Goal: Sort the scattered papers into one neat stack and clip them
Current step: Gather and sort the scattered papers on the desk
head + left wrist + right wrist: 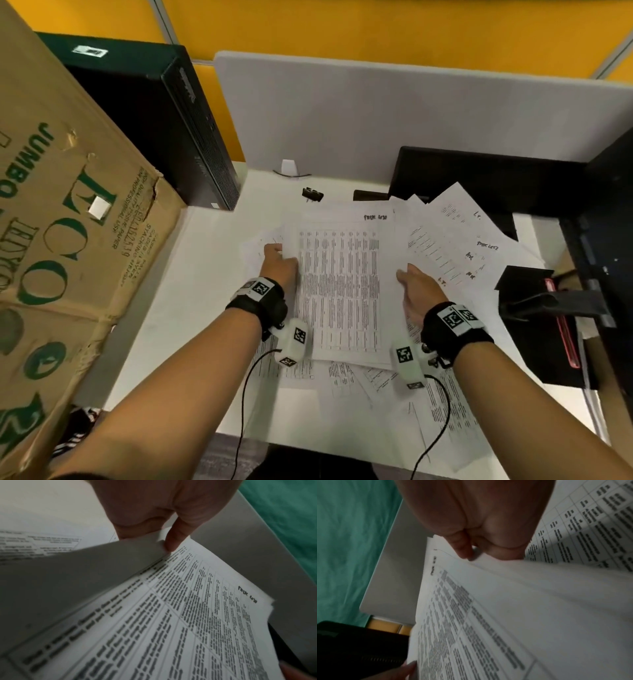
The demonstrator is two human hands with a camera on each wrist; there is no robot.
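A stack of printed table sheets lies in the middle of the white desk. My left hand pinches its left edge, and in the left wrist view the thumb lies on the top sheet. My right hand grips the right edge, with the curled fingers at the edge of the sheets. More loose sheets fan out to the right and lie under the stack near me. A black binder clip sits beyond the stack, apart from both hands.
A big cardboard box and a black computer case stand at the left. A grey partition closes the back. Black equipment and a black and red object crowd the right side.
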